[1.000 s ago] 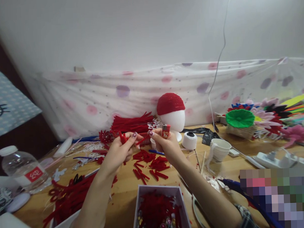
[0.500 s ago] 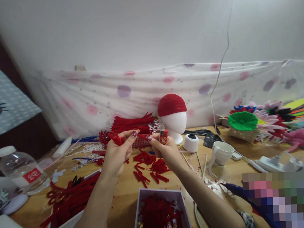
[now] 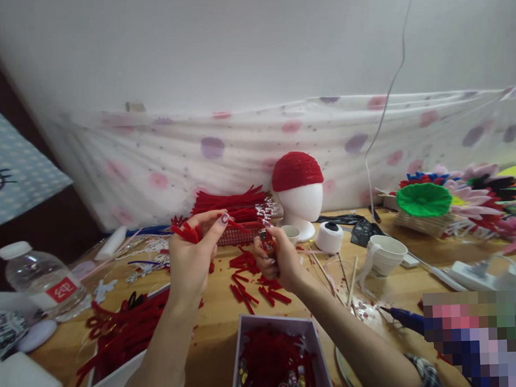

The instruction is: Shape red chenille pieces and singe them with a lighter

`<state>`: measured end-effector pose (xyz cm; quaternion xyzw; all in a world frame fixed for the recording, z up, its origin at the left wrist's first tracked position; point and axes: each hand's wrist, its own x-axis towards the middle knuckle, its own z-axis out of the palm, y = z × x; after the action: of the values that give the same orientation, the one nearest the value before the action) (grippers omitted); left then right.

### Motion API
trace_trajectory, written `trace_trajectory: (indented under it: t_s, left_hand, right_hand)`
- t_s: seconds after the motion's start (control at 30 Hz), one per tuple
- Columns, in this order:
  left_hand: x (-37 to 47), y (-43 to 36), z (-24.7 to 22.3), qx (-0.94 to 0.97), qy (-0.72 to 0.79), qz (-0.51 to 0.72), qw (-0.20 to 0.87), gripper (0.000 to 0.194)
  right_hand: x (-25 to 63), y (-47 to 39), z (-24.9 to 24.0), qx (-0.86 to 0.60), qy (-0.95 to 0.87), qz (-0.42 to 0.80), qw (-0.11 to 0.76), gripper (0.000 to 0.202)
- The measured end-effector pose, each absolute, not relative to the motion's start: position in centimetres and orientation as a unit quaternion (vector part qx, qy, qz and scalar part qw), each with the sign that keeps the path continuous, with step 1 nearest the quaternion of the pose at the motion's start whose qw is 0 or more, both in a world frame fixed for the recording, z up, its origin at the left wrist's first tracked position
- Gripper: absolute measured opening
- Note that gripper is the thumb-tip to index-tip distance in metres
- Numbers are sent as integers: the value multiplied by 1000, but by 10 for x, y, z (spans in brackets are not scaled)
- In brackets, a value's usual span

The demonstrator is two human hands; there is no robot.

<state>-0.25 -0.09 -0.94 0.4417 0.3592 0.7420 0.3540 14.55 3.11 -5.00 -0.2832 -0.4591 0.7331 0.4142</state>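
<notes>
Between thumb and forefinger, my left hand [image 3: 196, 241] pinches a short red fuzzy strip [image 3: 239, 224] that points to the right. More red pieces [image 3: 186, 232] stick out behind its fingers. My right hand [image 3: 279, 257] is wrapped round a red lighter [image 3: 266, 242], held upright with its metal top near the thumb. The lighter is below and right of the strip, apart from it; no flame shows. Cut red strips [image 3: 244, 290] lie on the table under both hands. A white box [image 3: 320, 349] of red pieces and shiny beads stands in front.
A white foam head [image 3: 301, 206] with a red wrapped cap stands behind a red basket [image 3: 236, 235]. Right of it are a thread spool [image 3: 328, 239], a white cup [image 3: 385, 257] and colourful flowers [image 3: 424, 200]. A bottle [image 3: 41, 280] stands at left, near a box of red strips [image 3: 127, 333].
My hands have moved apart. The lighter, earlier tucked against my right palm with the fingers at the strip, is now upright in my right grip. The view has shifted slightly.
</notes>
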Motion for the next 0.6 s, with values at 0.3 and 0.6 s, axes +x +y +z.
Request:
trace_trajectory:
  t_s: [0.3,0.6]
  left_hand:
    - [-11,4,-12,423,390,751,324,23]
    - [-9,3,-11,449,393,740,309,21]
  right_hand:
    - [141,36,-63,-296,-479,738,371,45]
    - [135,31,-65,-286,-509,735,345,48]
